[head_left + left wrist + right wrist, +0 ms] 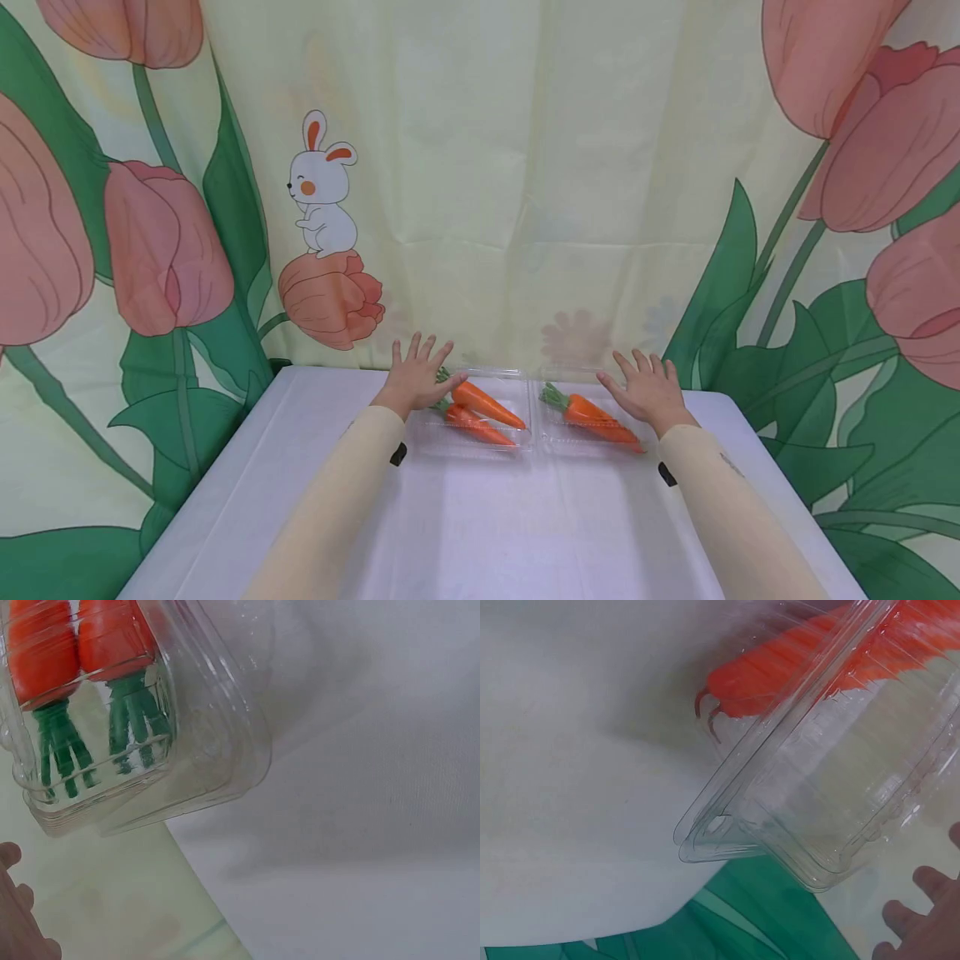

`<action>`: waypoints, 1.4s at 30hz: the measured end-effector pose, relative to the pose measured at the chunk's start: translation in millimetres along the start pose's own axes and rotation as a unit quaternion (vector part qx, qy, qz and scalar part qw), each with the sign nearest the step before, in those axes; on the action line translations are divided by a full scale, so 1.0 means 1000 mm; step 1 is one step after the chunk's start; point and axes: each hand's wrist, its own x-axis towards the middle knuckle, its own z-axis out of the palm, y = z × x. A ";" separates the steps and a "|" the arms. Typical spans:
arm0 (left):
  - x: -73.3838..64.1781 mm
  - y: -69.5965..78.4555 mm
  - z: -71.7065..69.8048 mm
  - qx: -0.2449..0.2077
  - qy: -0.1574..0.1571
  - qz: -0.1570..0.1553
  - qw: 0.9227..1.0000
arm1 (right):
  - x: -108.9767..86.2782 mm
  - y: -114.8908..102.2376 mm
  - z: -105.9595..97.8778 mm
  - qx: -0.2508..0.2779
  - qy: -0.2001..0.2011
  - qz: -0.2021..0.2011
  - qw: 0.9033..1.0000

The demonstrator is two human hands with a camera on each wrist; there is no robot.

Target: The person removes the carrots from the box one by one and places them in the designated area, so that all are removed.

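Fingers [414,347] straight and splayed, the left hand [412,385] holds nothing, its thumb overlapping the leafy end of the left clear container [232,761] in the head view; whether any part touches, I cannot tell. The right hand [651,392], equally spread and gripping nothing, sits over the outer side of the right clear container [795,817], contact again unclear. Inside the left container lie two carrots, an upper carrot [491,406] and a lower carrot [480,431], side by side, green tops far and left, long axes slanting so the tapered tips point right and toward the person. The right container's carrot [588,412] follows the same diagonal, its green top nearest the other container. Both containers stand close beside each other near the far edge of the white-covered table [525,533]. Cream sleeves [330,500] cover the forearms; beyond hangs a pale curtain [465,150] with tulips.
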 end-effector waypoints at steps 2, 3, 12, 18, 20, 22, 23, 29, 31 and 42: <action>0.000 0.000 0.000 -0.003 0.001 0.002 1.000 | 0.000 0.000 0.000 0.000 -0.001 0.001 1.000; 0.000 0.000 0.000 -0.003 0.002 0.002 1.000 | 0.000 0.000 0.000 0.000 -0.001 0.001 1.000; -0.007 -0.011 -0.002 -0.028 0.006 -0.015 0.999 | -0.003 -0.001 -0.004 0.002 0.003 -0.009 1.000; -0.016 -0.027 0.000 -0.080 0.022 -0.032 0.996 | -0.005 -0.002 -0.004 0.000 0.039 -0.021 0.999; -0.019 -0.034 0.004 -0.100 0.022 -0.037 0.994 | -0.006 -0.004 -0.003 0.000 0.052 -0.027 0.998; -0.023 -0.042 0.007 -0.117 0.017 -0.047 0.992 | -0.008 -0.008 -0.002 0.003 0.067 -0.034 0.997; -0.026 -0.045 0.008 -0.125 0.014 -0.050 0.991 | -0.010 -0.011 -0.002 0.005 0.076 -0.037 0.996; -0.036 -0.054 0.017 -0.201 -0.001 -0.057 0.978 | -0.021 -0.025 0.003 0.040 0.122 -0.045 0.991; -0.039 -0.052 0.021 -0.234 -0.003 -0.056 0.971 | -0.026 -0.031 0.004 0.065 0.127 -0.045 0.989; -0.054 -0.036 0.038 -0.351 0.016 -0.071 0.934 | -0.054 -0.078 0.006 0.198 0.076 -0.008 0.977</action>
